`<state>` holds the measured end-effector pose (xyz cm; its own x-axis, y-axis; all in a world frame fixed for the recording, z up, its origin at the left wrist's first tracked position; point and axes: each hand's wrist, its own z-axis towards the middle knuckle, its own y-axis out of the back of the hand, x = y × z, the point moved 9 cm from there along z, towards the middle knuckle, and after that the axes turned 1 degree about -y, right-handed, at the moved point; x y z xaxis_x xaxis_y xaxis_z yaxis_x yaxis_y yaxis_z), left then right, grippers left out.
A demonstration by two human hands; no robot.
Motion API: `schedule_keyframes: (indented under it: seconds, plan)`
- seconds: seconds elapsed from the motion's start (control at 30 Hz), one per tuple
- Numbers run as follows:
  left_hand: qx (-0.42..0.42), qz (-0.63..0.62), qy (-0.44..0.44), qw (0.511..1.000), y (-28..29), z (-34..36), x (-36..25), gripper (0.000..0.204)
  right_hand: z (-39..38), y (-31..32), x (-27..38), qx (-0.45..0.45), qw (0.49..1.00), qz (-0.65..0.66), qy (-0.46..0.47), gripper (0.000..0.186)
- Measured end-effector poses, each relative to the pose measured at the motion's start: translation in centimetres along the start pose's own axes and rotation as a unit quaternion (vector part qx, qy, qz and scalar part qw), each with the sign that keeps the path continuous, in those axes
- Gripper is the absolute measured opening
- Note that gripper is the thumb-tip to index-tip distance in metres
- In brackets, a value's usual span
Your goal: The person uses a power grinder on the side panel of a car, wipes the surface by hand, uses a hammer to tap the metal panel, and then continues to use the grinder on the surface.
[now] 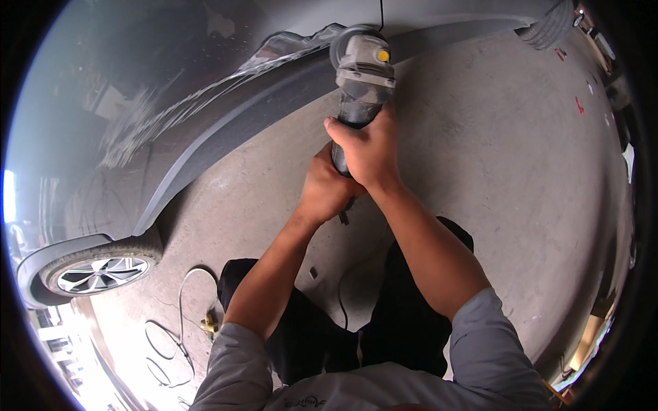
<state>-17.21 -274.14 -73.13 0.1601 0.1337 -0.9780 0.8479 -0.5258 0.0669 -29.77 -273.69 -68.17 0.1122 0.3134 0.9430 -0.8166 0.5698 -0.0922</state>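
Both hands grip an angle grinder (367, 82) with a dark body, a grey dusty head and a yellow button. My right hand (370, 147) wraps its body just behind the head, thumb along the near side. Lower down, my left hand (327, 183) closes round the rear of the body. The grinder's disc (340, 46) is up against or very near the lower side of a grey car (199, 48); I cannot tell whether it touches. Left of the disc, the car's panel has a crumpled dent (291, 46) and long pale scratches (185, 103).
A car wheel (103, 274) with a silver rim stands at the lower left, another tyre (548, 27) at the upper right. A thin hose (181, 301) with a brass-coloured fitting (208, 323) curls on the concrete floor (507, 171). A dark cord (341, 301) runs between my legs.
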Motion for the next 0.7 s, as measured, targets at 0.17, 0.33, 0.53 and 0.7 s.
schedule_keyframes:
  seconds: [0.17, 0.33, 0.53, 0.7]
  plan:
    - [-0.013, -0.012, 0.003, 1.0, 0.1, 0.1, 0.1, 0.063, 0.1, -0.2, -0.3, 0.032, 0.998, -0.057, -0.003, 0.06]
    - [-0.005, 0.031, -0.005, 0.999, 0.0, 0.0, -0.4, 0.063, 0.2, 0.1, -0.3, -0.001, 1.0, -0.002, 0.011, 0.062]
    - [-0.013, 0.054, -0.013, 0.998, 0.2, -0.4, -1.2, 0.061, 0.2, 0.0, -0.3, 0.02, 1.0, 0.004, -0.008, 0.06]
    - [-0.016, 0.079, 0.022, 0.996, 0.2, -1.3, -1.2, 0.057, -0.4, 0.4, 0.2, 0.018, 0.998, 0.043, -0.052, 0.048]
